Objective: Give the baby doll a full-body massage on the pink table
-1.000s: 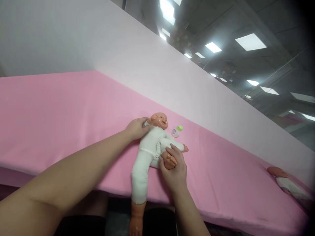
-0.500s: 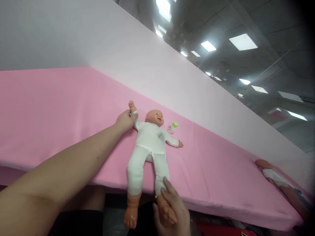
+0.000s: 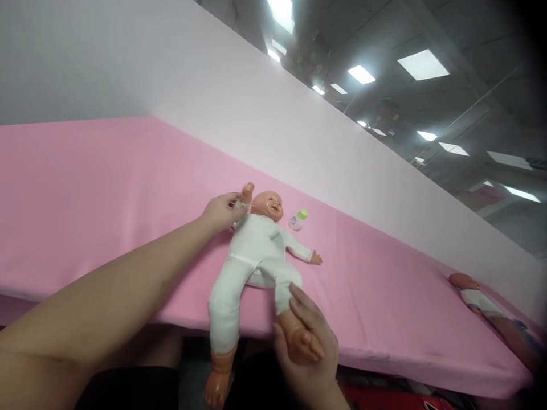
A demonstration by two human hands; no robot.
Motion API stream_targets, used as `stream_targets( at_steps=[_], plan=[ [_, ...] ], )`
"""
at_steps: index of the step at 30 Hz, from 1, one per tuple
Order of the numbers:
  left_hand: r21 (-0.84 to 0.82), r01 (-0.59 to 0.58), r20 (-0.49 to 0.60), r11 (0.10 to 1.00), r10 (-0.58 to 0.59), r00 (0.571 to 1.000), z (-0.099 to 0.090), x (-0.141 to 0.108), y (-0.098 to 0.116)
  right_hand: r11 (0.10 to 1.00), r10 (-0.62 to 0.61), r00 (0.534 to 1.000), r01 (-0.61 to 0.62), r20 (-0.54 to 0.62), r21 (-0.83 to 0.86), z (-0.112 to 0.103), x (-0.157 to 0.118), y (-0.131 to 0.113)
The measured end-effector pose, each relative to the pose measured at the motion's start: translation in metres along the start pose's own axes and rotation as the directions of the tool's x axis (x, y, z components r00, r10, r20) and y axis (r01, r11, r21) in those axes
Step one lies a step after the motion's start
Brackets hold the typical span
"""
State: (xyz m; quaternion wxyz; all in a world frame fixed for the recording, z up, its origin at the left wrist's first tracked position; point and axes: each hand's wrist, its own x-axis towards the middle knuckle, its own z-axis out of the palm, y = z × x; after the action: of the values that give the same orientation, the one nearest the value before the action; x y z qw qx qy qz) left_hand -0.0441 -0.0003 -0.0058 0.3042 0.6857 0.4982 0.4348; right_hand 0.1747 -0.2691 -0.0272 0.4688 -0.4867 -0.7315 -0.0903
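A baby doll (image 3: 257, 238) in a white suit lies on its back on a pink-covered table (image 3: 179, 182), its head towards the wall and its feet over the near edge. My left hand (image 3: 223, 212) is closed around the doll's arm at the wrist, on the left of its head. My right hand (image 3: 310, 347) cups the doll's leg on the right, fingers wrapped round its lower part and bare foot. That knee is bent and raised; the other leg hangs straight. A small bottle with a green cap (image 3: 298, 220) rests beside the doll's head.
A white wall (image 3: 273, 125) runs along the table's far side. Another doll (image 3: 482, 302) lies at the far right end. Below the front edge, something red (image 3: 384, 398) shows at the lower right.
My right hand has pushed the doll's leg up and to the right, bending the knee. My left hand has brought the doll's arm closer to its head.
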Motion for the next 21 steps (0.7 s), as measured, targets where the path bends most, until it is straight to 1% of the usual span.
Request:
stream_targets(
  at_steps=[2,4,6,8,10,13,16,18,21],
  plan=[
    [0.052,-0.128,0.076,0.99,0.124,0.989,0.004,-0.003,0.004,1.0,0.027,1.0,-0.027,-0.006,-0.003,0.01,0.016,0.008],
    [0.152,-0.246,0.157,0.957,0.222,0.962,0.007,-0.005,0.004,0.998,0.064,0.998,-0.063,0.022,-0.006,0.025,0.03,0.018],
    [0.231,-0.314,0.251,0.921,0.256,0.934,0.01,-0.005,0.003,0.994,0.109,0.992,-0.109,0.059,-0.006,0.04,0.041,0.028],
    [0.266,-0.343,0.316,0.901,0.254,0.914,0.01,-0.004,0.001,0.985,0.168,0.982,-0.17,0.089,0.015,0.054,0.05,0.035],
    [0.272,-0.338,0.34,0.901,0.239,0.909,0.009,-0.004,-0.001,0.969,0.237,0.965,-0.243,0.113,0.044,0.064,0.056,0.038],
    [0.251,-0.305,0.331,0.919,0.214,0.919,0.008,-0.003,-0.002,0.947,0.3,0.946,-0.311,0.121,0.082,0.068,0.059,0.039],
    [0.176,-0.285,0.262,0.942,0.234,0.936,0.007,-0.001,-0.003,0.943,0.293,0.949,-0.307,0.12,0.127,0.063,0.057,0.039],
    [0.09,-0.255,0.209,0.963,0.232,0.95,0.007,0.001,-0.006,0.944,0.276,0.955,-0.29,0.109,0.155,0.056,0.052,0.039],
    [-0.065,-0.124,0.159,0.99,0.133,0.978,0.006,0.007,-0.015,0.954,0.229,0.971,-0.238,0.073,0.18,0.042,0.037,0.034]
  ],
)
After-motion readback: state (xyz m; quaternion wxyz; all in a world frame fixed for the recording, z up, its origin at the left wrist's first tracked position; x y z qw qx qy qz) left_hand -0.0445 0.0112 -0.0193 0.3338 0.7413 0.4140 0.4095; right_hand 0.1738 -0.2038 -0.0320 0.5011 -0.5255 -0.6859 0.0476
